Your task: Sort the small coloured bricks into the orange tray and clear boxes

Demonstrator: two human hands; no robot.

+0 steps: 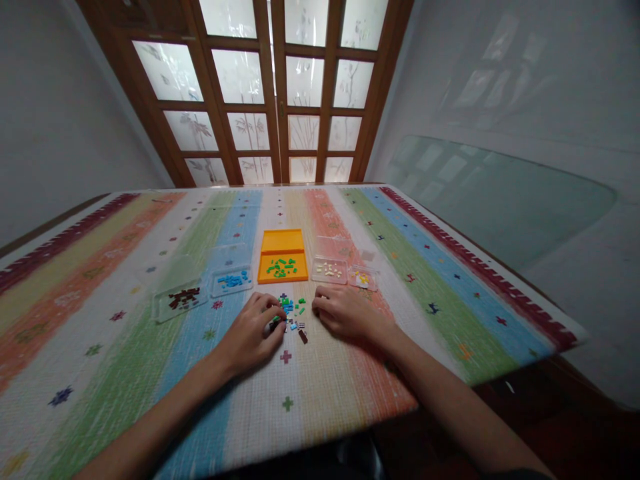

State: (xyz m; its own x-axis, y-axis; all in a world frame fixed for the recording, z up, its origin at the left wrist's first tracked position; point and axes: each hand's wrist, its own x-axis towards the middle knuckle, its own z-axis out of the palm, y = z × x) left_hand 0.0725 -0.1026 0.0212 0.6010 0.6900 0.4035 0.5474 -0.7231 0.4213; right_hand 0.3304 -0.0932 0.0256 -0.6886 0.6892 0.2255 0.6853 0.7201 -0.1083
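Note:
My left hand [256, 330] rests on the tablecloth at the left side of a small pile of building bricks [288, 307], mostly blue and green. Its fingers curl toward the thumb, and a dark and green bit shows between them, too small to name. Across the pile, my right hand [344, 312] lies with its fingers bent inward; whatever they may hold is hidden. Between the hands are loose green bricks [301, 309] and a dark brown brick [303, 337], with a few pale and grey pieces beside it.
Beyond the hands stands an open orange box [283, 280] with green bricks. Clear trays hold brown bricks [184, 298], blue bricks [234, 279], cream bricks [329, 269] and yellow-orange bricks [360, 278]. A striped tablecloth [210, 373] covers the table, whose near edge is close to my body.

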